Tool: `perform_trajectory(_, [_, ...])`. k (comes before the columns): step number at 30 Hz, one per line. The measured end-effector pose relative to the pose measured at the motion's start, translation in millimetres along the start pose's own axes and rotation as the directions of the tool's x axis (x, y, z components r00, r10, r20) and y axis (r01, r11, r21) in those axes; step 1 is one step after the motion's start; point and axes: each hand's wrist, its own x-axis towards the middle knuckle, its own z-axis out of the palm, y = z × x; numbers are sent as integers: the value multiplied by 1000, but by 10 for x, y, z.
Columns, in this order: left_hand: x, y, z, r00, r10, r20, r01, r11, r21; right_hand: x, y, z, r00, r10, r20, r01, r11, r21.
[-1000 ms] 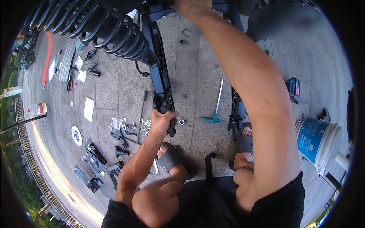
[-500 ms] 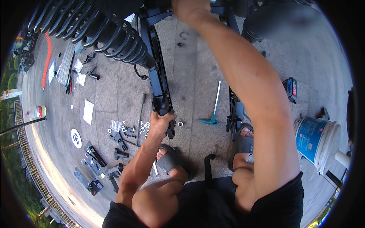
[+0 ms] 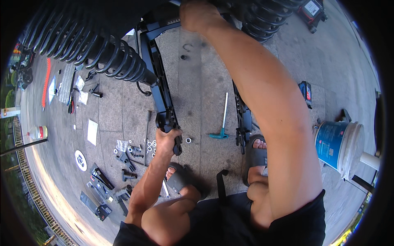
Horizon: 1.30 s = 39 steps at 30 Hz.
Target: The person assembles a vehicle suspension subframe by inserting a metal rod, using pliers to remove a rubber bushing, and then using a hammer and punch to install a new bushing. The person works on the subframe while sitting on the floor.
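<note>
My left hand (image 3: 166, 141) is closed around the near end of a long black metal swingarm (image 3: 159, 92), its thumb across the top. High at the far edge of the view, my right hand (image 3: 199, 15) reaches to the black crosspiece joining the two arm sides; its fingers are hidden behind the hand and dark parts. The swingarm's right side (image 3: 243, 119) runs partly behind my right forearm. A large black coil spring shock absorber (image 3: 123, 61) slants down to the swingarm's left side. Another coil spring (image 3: 266, 20) stands at the far right.
Between the arm sides lies a teal T-handle hex key (image 3: 219, 135). Several washers (image 3: 152, 144), bolts and black brackets (image 3: 125, 160) lie left of my left foot. A blue-and-white bucket (image 3: 338, 147) stands at right. A black-and-red box (image 3: 305, 94) sits beyond it.
The view has shifted, so floor items sit slightly further left and mostly lower. More of the right coil spring shows. My left hand keeps its grip on the swingarm; my right hand stays near the crosspiece.
</note>
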Motion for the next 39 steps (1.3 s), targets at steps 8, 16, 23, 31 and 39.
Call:
perform_trajectory(8, [56,-70,-145,999,-37,-11,37,999,25,81,-38,80,968,243,-62,-239,969,57])
perform_trajectory(16, [117,-116,-207,999,-17,27,15,998,66,-105,-133,-182,999,-35,-33,30,989,-148])
perform_trajectory(23, [101,-49,-200,997,-63,46,57,991,119,25,-449,-192,980,176,97,-195,713,674])
perform_trajectory(31, [137,-8,-297,990,-61,127,8,927,376,-86,-423,-75,955,83,286,-297,251,921])
perform_trajectory(39, [146,-5,-294,980,-67,188,-47,839,542,-154,-448,-242,956,51,290,-284,422,861])
